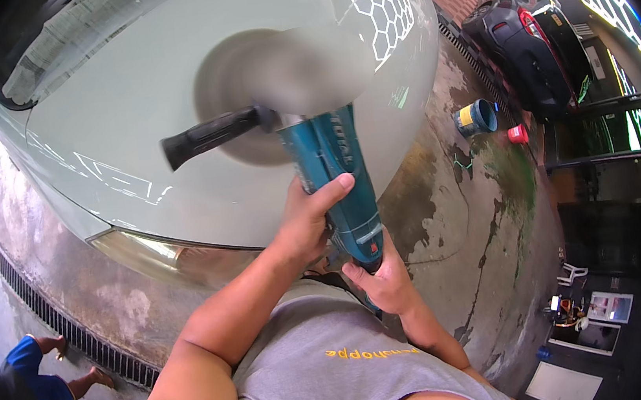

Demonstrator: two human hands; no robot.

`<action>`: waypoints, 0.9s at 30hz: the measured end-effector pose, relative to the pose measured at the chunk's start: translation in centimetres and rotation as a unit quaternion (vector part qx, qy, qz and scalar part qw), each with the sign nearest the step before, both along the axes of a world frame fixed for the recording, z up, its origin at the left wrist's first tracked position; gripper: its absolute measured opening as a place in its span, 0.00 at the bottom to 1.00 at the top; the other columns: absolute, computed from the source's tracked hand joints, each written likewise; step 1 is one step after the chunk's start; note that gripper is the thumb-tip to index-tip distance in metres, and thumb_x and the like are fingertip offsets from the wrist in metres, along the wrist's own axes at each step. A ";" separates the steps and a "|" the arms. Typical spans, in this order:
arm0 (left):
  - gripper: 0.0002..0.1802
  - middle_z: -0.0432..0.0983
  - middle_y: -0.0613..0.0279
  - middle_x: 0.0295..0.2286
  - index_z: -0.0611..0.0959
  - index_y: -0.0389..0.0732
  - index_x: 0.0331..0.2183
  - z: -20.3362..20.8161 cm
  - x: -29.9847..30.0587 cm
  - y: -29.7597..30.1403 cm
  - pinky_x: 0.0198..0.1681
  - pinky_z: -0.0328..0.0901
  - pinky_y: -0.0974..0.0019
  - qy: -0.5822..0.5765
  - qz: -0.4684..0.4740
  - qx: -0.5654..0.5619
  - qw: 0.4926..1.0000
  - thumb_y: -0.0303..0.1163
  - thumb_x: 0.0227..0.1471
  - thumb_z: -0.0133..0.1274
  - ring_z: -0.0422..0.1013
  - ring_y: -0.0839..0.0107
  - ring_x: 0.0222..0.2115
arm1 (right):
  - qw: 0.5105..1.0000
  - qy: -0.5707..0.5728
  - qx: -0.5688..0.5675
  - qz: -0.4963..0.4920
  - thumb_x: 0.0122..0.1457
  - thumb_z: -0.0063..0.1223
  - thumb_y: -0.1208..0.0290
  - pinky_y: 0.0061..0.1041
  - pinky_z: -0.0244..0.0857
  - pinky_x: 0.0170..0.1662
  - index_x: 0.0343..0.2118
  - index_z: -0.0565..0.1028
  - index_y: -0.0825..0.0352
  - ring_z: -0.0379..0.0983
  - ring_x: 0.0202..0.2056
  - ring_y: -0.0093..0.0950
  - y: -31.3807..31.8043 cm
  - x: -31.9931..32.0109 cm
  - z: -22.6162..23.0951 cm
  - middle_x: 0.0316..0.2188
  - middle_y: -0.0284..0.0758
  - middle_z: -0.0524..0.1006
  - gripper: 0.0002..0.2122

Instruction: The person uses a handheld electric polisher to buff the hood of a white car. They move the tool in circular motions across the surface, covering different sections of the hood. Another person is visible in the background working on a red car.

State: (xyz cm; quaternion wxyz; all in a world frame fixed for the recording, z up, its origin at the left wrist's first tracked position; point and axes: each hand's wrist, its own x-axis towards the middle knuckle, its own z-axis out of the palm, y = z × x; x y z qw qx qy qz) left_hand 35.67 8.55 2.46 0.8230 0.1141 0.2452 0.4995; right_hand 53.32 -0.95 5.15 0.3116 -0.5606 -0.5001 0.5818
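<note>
My left hand (307, 221) is closed round the middle of a teal power polisher (335, 171), its thumb lying across the body. At the tool's rear end, my right hand (385, 278) grips it from below. A black side handle (210, 135) sticks out to the left, with no hand on it. The round pad (222, 85) at the far end is blurred and lies over the pale grey-green car hood (141, 78). A grey blur covers the tool's head, so its contact with the paint is partly hidden. Hexagon lamp reflections shine on the hood.
Below the hood edge sits a headlight (157, 254). A blue bucket (477, 117) and a red tub (517, 135) stand on the stained floor at right, near a dark car (521, 54). A drain grate (47, 302) runs at left, beside another person (36, 378) in blue.
</note>
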 end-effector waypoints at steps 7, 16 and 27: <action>0.31 0.79 0.60 0.42 0.77 0.36 0.52 -0.8 1.3 0.1 0.48 0.74 0.59 0.048 0.004 0.029 0.998 0.37 0.53 0.73 0.77 0.68 0.40 | 0.996 -0.005 0.040 -0.076 0.69 0.61 0.51 0.24 0.70 0.28 0.62 0.63 0.62 0.73 0.25 0.21 -2.3 -0.3 -2.0 0.30 0.31 0.75 0.28; 0.35 0.83 0.52 0.40 0.81 0.36 0.50 -3.8 15.7 6.0 0.39 0.78 0.55 0.138 -0.225 0.016 0.964 0.40 0.44 0.77 0.81 0.62 0.36 | 0.939 -0.001 -0.074 -0.335 0.70 0.48 0.37 0.29 0.70 0.23 0.50 0.67 0.59 0.74 0.21 0.28 -2.0 5.5 -5.0 0.25 0.34 0.74 0.26; 0.36 0.82 0.54 0.41 0.80 0.37 0.51 -5.3 14.5 5.4 0.42 0.78 0.56 0.119 -0.180 0.043 0.976 0.39 0.44 0.77 0.81 0.63 0.38 | 0.949 -0.015 -0.062 -0.309 0.70 0.49 0.37 0.30 0.70 0.23 0.46 0.67 0.60 0.74 0.21 0.28 -2.8 4.9 -5.6 0.26 0.34 0.75 0.26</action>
